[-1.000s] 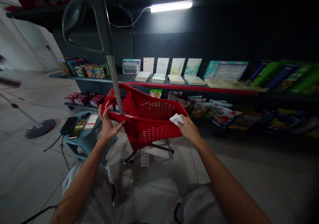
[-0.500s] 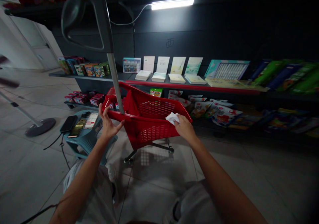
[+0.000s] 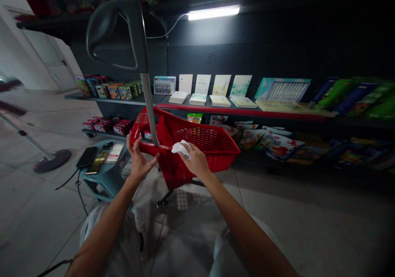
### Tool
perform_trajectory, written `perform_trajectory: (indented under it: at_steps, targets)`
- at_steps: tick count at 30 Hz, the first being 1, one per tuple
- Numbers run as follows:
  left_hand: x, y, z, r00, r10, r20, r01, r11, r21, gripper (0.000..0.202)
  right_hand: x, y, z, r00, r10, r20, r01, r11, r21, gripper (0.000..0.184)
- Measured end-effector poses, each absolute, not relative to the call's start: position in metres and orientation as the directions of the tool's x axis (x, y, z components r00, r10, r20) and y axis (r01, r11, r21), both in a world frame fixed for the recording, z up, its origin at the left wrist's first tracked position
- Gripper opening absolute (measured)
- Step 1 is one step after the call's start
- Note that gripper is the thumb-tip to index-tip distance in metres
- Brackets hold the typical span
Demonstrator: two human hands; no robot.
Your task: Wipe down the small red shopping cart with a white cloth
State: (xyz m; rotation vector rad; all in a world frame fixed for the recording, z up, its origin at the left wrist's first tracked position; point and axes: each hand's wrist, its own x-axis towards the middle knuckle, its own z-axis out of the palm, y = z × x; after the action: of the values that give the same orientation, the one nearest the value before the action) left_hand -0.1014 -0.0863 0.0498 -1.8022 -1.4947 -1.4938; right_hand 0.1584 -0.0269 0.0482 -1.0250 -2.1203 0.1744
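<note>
A red plastic shopping cart (image 3: 212, 158) with perforated basket walls stands in front of me. My left hand (image 3: 140, 162) grips its left end, fingers over the red edge and thumb spread along the near side. My right hand (image 3: 196, 160) holds a crumpled white tissue (image 3: 181, 148) against the near rim, around the middle of that side. A grey metal pole (image 3: 149, 104) rises from the cart's left part and carries a dark loop-shaped handle (image 3: 140, 38).
A blue-green stool (image 3: 106, 180) at left bears a phone (image 3: 96, 164) and a black device with a cable. Behind the cart, a shelf (image 3: 277, 111) holds books and boxes, with snack bags (image 3: 279, 143) below. A round stand base (image 3: 52, 160) is far left.
My right hand has slid the tissue leftward along the cart's near rim, from near its right end to around the middle. My left hand stays at the left end. The view has shifted slightly.
</note>
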Motion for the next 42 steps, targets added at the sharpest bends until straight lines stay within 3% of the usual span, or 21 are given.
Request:
perform_trajectory:
  at_steps: [6,10,20,31,42]
  targets:
    - [-0.111,-0.083,0.044,-0.043,0.453,0.89,0.897,-0.375,0.234,0.102,0.174,-0.013,0.044,-0.48,0.687,0.545,0.564,0.718,-0.409,0.046]
    - [-0.113,-0.081,0.042,-0.041,0.441,0.897,0.906,-0.362,0.219,0.095,0.217,0.007,0.037,-0.515,0.727,0.454,0.618,0.682,-0.392,0.046]
    - [-0.098,-0.085,0.043,-0.03,0.405,0.914,0.912,-0.363,0.191,0.082,0.332,0.04,0.011,-0.272,0.894,0.356,0.814,0.411,-0.412,0.043]
    - [-0.094,-0.076,0.044,-0.075,0.435,0.897,0.898,-0.361,0.25,0.077,0.303,0.03,0.015,-0.229,0.886,0.403,0.862,0.377,-0.34,0.044]
    - [-0.097,-0.071,0.048,-0.148,0.502,0.852,0.893,-0.302,0.332,0.066,0.225,0.01,0.03,-0.303,0.833,0.463,0.753,0.507,-0.42,0.045]
